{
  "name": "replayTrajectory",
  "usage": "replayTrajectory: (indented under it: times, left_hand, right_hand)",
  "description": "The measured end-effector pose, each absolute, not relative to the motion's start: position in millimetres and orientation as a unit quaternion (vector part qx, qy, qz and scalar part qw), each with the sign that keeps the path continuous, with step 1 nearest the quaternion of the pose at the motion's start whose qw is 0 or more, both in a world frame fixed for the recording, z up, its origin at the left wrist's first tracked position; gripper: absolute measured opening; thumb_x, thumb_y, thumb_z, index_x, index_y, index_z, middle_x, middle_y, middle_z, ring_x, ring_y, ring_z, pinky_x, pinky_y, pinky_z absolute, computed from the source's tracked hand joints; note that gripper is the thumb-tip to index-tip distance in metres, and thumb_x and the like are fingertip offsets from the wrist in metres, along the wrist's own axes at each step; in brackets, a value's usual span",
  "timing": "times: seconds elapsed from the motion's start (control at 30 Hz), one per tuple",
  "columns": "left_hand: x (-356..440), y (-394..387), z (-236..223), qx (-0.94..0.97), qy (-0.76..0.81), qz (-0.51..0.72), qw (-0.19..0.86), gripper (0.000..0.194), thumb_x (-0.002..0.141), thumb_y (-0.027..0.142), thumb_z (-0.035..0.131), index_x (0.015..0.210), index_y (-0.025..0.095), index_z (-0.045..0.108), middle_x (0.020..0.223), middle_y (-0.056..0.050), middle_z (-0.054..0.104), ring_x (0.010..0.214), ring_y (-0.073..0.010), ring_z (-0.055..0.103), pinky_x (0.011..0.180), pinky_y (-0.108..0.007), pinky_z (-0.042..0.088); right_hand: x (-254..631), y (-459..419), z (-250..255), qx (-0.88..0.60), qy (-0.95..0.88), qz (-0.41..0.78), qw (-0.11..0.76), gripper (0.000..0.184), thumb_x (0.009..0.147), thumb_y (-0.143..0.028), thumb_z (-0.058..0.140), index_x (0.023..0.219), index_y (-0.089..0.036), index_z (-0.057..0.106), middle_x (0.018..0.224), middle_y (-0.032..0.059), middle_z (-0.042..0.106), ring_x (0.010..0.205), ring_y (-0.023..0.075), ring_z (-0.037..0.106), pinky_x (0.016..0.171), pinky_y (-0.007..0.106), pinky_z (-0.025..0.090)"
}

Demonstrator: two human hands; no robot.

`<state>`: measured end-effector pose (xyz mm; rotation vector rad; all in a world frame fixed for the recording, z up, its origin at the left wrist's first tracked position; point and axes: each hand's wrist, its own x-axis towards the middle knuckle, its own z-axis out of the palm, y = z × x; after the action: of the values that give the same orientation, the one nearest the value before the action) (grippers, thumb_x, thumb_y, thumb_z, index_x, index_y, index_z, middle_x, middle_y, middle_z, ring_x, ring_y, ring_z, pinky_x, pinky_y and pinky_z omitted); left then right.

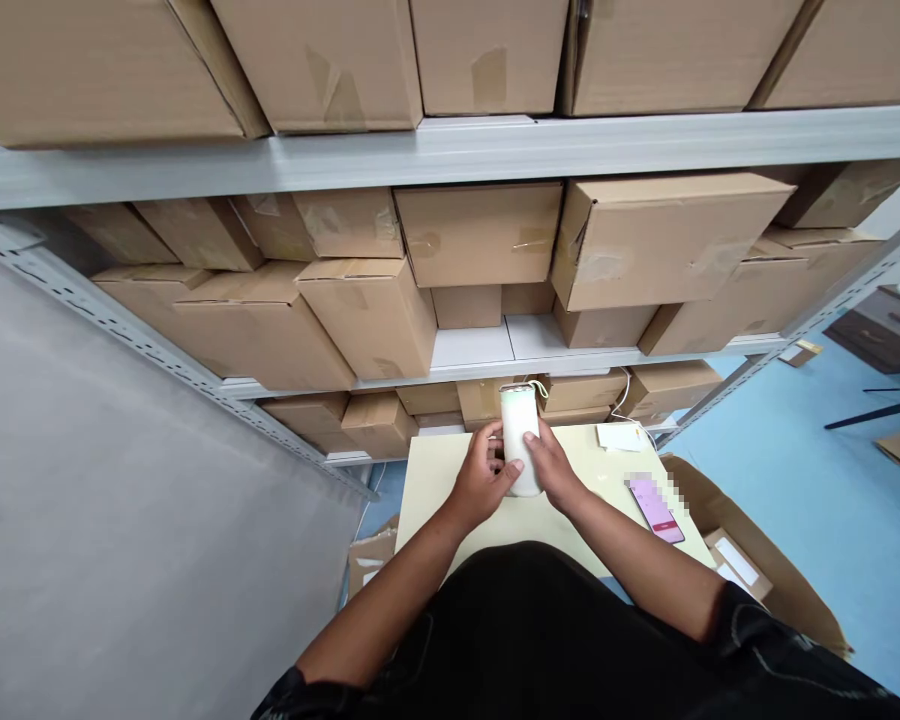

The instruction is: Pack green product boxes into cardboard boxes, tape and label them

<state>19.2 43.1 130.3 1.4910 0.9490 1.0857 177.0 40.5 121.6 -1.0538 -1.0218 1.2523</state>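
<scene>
Above the pale yellow table (450,510) I hold a white oblong device (522,440) upright between both hands. It has rounded sides, a pale green edge around its top end, a dark strip there and a small green loop of cord; its exact kind I cannot make out. My left hand (487,468) wraps its left side, thumb across the lower front. On the right side, my right hand (552,462) grips it with the thumb pressed on the front face. The fingers behind the device are partly hidden.
A phone (656,508) with a lit pink screen lies on the table's right, near a white card or small box (619,437). Metal shelving (450,155) full of cardboard boxes (480,235) rises in front. An open carton (765,560) stands right of the table; a grey wall (120,480) is left.
</scene>
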Motion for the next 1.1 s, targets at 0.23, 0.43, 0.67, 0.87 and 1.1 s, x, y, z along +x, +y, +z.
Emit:
replayTrajectory:
  times: [0.23,0.43,0.67,0.87,1.1]
  left_hand:
    - [21,53,136,0.585,0.432,0.477,0.493,0.060,0.082,0.038,0.076,0.135,0.022,0.052,0.129,-0.013,0.053,0.111,-0.0233,0.056,0.082,-0.034,0.058]
    - [23,60,134,0.574,0.411,0.471,0.529,0.061,0.081,0.038,0.077,0.135,0.021,0.054,0.127,-0.013,0.063,0.111,-0.0254,0.063,0.094,-0.040,0.054]
    - [29,60,137,0.512,0.405,0.488,0.579,0.056,0.086,0.030,0.065,0.138,0.022,0.047,0.137,-0.013,0.063,0.121,-0.0258,0.064,0.099,-0.039,0.052]
    - [32,58,141,0.565,0.462,0.456,0.510,0.049,0.092,0.038,0.061,0.137,0.022,0.053,0.134,-0.012,0.060,0.126,-0.0281,0.059,0.107,-0.044,0.047]
    - [30,60,142,0.554,0.508,0.453,0.479,0.038,0.084,0.032,0.068,0.120,0.021,0.065,0.120,-0.010,0.059,0.111,-0.0270,0.065,0.098,-0.040,0.052]
  right_hand:
    - [178,41,124,-0.472,-0.409,0.538,0.566,0.063,0.092,-0.061,0.062,0.146,-0.030,0.059,0.149,0.0040,0.060,0.136,0.0306,0.056,0.110,0.045,0.047]
    - [176,40,138,-0.480,-0.419,0.500,0.586,0.066,0.084,-0.056,0.075,0.142,-0.029,0.062,0.131,0.0071,0.071,0.111,0.0281,0.066,0.094,0.042,0.055]
    - [178,40,134,-0.508,-0.392,0.486,0.594,0.052,0.088,-0.058,0.067,0.127,-0.024,0.069,0.101,0.0063,0.075,0.079,0.0212,0.064,0.071,0.036,0.053]
    - [171,40,132,-0.512,-0.404,0.491,0.578,0.047,0.088,-0.057,0.067,0.122,-0.025,0.070,0.117,0.0073,0.074,0.098,0.0263,0.067,0.084,0.039,0.055]
    - [178,43,131,-0.515,-0.385,0.504,0.577,0.049,0.087,-0.060,0.066,0.118,-0.022,0.072,0.106,0.0077,0.076,0.083,0.0239,0.067,0.068,0.035,0.053]
